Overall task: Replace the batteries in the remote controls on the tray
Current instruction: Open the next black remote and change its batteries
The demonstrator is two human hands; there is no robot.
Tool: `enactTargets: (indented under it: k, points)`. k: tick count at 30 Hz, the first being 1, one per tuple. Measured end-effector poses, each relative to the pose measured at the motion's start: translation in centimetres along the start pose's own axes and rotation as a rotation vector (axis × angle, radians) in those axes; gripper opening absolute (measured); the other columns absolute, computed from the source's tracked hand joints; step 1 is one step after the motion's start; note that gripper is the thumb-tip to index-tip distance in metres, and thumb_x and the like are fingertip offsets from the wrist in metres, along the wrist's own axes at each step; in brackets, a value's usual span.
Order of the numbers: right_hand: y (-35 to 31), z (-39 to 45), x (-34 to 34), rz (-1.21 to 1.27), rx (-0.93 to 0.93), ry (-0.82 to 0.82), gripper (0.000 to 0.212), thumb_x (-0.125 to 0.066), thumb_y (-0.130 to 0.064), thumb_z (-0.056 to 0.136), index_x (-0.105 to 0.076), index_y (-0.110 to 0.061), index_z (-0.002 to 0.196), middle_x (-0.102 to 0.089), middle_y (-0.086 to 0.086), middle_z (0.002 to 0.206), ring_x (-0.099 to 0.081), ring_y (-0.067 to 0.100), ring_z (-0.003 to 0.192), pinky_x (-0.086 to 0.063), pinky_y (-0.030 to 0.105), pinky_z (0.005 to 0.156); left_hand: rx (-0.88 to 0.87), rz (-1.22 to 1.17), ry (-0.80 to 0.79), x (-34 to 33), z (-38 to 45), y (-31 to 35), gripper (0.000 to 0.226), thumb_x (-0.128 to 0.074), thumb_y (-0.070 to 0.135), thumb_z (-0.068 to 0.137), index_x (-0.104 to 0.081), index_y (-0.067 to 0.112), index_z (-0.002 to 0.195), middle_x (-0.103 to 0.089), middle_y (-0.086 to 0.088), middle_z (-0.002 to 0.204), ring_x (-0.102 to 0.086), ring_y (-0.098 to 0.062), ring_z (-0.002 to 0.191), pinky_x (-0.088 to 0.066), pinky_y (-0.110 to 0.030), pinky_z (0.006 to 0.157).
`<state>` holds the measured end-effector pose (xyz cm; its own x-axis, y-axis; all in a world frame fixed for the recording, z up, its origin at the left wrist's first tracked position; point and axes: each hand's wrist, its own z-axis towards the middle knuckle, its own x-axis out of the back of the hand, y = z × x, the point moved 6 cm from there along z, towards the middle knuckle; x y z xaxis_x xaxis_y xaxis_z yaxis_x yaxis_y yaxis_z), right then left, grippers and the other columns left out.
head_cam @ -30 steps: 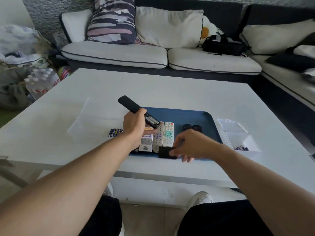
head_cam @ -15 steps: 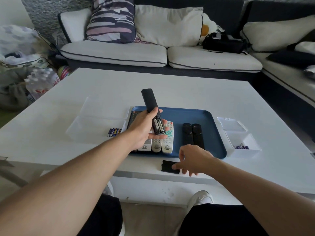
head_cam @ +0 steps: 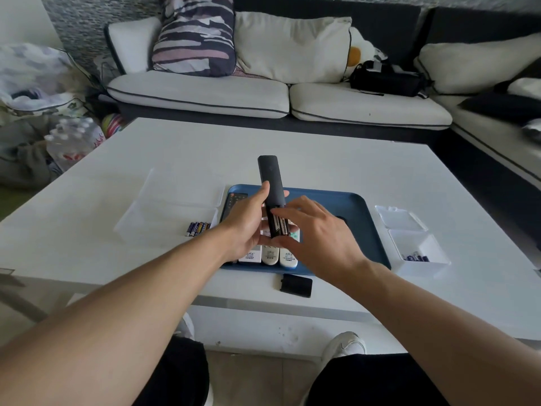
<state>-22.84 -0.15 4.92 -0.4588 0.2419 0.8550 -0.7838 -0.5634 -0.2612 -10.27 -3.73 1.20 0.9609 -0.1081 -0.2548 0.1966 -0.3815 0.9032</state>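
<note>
The black remote [head_cam: 270,187] is in the middle of the frame, back side up, so its batteries [head_cam: 283,227] show. The left hand [head_cam: 246,227] holds it tight above the blue tray [head_cam: 370,230]. The right hand [head_cam: 319,232] reaches in with loose fingers, holding nothing, likely to pull them out. The cover [head_cam: 295,285] lies lower down.

Blue tray [head_cam: 369,218] on a white table [head_cam: 322,159]. Black remote [head_cam: 270,180], held above three white remotes [head_cam: 270,254], one with a light blue lower end. Black battery cover [head_cam: 295,285] on the white tabletop. Dark blue and yellow batteries [head_cam: 197,228] in a clear box [head_cam: 164,206]; blue-purple batteries [head_cam: 415,257] in a white-clear box [head_cam: 424,247]. Cream sofa cushions [head_cam: 199,92] piped in dark grey. Pillow [head_cam: 194,36] striped navy, pink and white; plain cream pillow [head_cam: 289,45] beside it. Black bag [head_cam: 383,79].
</note>
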Motion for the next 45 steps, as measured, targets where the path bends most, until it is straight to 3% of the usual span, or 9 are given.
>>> enactTargets:
  k: [5,9,14,21,28,33,36,42,45]
  points:
    - [-0.5,0.2,-0.1,-0.041,0.049,0.007,0.045,-0.077,-0.036,0.084,-0.065,-0.030,0.127,-0.062,-0.010,0.119,-0.062,0.015,0.102,-0.055,0.037,0.060,-0.005,0.006,-0.004,0.3,-0.3,0.3,0.049,-0.035,0.055,0.104,-0.071,0.024,0.118,-0.078,-0.003,0.100,-0.075,-0.022,0.077,-0.058,-0.055,0.085]
    - [-0.7,0.3,0.1,-0.006,0.024,-0.018,0.044,-0.078,-0.034,0.083,-0.067,-0.027,0.125,-0.063,-0.010,0.118,-0.062,0.017,0.101,-0.054,0.037,0.067,-0.009,0.021,-0.012,0.3,-0.4,0.3,0.049,-0.034,0.053,0.105,-0.068,0.022,0.123,-0.077,0.001,0.086,-0.070,-0.016,0.058,-0.060,-0.044,0.071]
    - [-0.8,0.9,0.0,0.003,-0.025,-0.125,0.048,-0.080,-0.032,0.081,-0.064,-0.024,0.125,-0.059,-0.006,0.113,-0.060,0.017,0.097,-0.047,0.029,0.072,0.025,0.079,-0.039,0.2,-0.7,-0.1,0.049,-0.038,0.055,0.104,-0.070,0.019,0.117,-0.074,-0.004,0.086,-0.072,-0.025,0.076,-0.059,-0.040,0.058]
    - [-0.1,1.3,-1.4,0.140,-0.180,-0.286,0.054,-0.087,-0.029,0.073,-0.058,-0.018,0.117,-0.056,-0.005,0.109,-0.057,0.013,0.095,-0.045,0.022,0.077,0.029,0.207,-0.084,0.1,-1.0,-0.8,0.053,-0.041,0.054,0.103,-0.070,0.011,0.093,-0.070,-0.012,0.090,-0.068,-0.036,0.086,-0.056,-0.066,0.081]
    - [0.2,1.6,-1.6,0.209,-0.262,-0.329,0.035,-0.077,-0.038,0.084,-0.056,-0.016,0.104,-0.058,-0.006,0.094,-0.056,0.009,0.083,-0.042,0.018,0.067,0.063,0.211,-0.075,0.2,-1.0,-1.2,0.048,-0.043,0.055,0.102,-0.069,0.014,0.098,-0.065,-0.007,0.093,-0.064,-0.031,0.085,-0.057,-0.062,0.083]
    - [2.0,1.1,-1.7,0.444,-0.566,-0.206,0.027,-0.079,-0.037,0.083,-0.064,-0.021,0.099,-0.072,-0.008,0.082,-0.067,0.010,0.074,-0.053,0.026,0.070,0.004,0.130,-0.021,-0.2,-0.8,-0.4,0.048,-0.052,0.052,0.098,-0.063,0.018,0.129,-0.065,0.001,0.108,-0.069,-0.016,0.089,-0.061,-0.053,0.083]
    - [2.7,0.9,-1.9,0.639,-0.715,-0.146,0.025,-0.083,-0.032,0.080,-0.072,-0.019,0.097,-0.076,-0.005,0.079,-0.070,0.005,0.065,-0.057,0.019,0.064,-0.053,0.130,0.015,-0.5,-0.7,0.0,0.050,-0.054,0.050,0.098,-0.055,0.027,0.142,-0.057,0.015,0.117,-0.064,-0.012,0.105,-0.059,-0.050,0.089]
    - [2.7,1.1,-2.1,0.826,-0.747,-0.273,0.018,-0.074,-0.025,0.089,-0.073,-0.011,0.101,-0.075,0.003,0.088,-0.067,0.009,0.075,-0.053,0.021,0.066,-0.066,0.162,0.033,0.0,-0.7,0.2,0.049,-0.054,0.058,0.095,-0.063,0.026,0.131,-0.062,0.002,0.130,-0.065,-0.020,0.107,-0.061,-0.049,0.084]
    - [2.7,1.2,-1.5,1.197,-0.887,-0.178,0.012,-0.060,-0.013,0.097,-0.069,-0.007,0.102,-0.069,0.007,0.080,-0.066,0.019,0.074,-0.051,0.029,0.070,-0.042,0.190,0.074,1.0,-0.5,0.4,0.051,-0.048,0.066,0.094,-0.071,0.026,0.115,-0.073,-0.016,0.108,-0.073,-0.026,0.087,-0.061,-0.054,0.078]
